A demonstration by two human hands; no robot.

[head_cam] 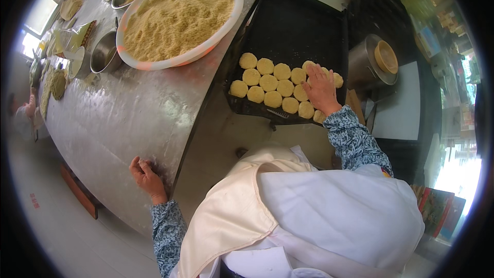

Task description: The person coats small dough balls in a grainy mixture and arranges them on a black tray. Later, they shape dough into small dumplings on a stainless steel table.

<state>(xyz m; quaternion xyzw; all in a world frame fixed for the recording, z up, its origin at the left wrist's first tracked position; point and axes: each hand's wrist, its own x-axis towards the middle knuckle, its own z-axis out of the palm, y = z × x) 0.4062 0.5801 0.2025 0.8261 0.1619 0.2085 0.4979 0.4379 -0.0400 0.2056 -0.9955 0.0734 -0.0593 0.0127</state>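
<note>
My right hand [322,88] lies palm down with extended fingers on crumb-coated dough rounds at the right end of a black baking tray [297,27]. It covers some of them. Several more rounds, such as a flattened dough round [268,83], sit in rows along the tray's near end. Over the near edge of the metal worktable [154,123], my left hand [148,180] is loosely curled, with nothing visible in it. A wide white basin [144,63] farther up the table holds pale yellow crumbs [181,19], with several white dough pieces at its far rim.
Metal bowls [106,52] and a plastic bag [77,38] stand left of the basin. Right of the tray is a metal pot [362,61] with a yellow bowl [386,57] on top. Another person's hand [31,104] shows at the far left.
</note>
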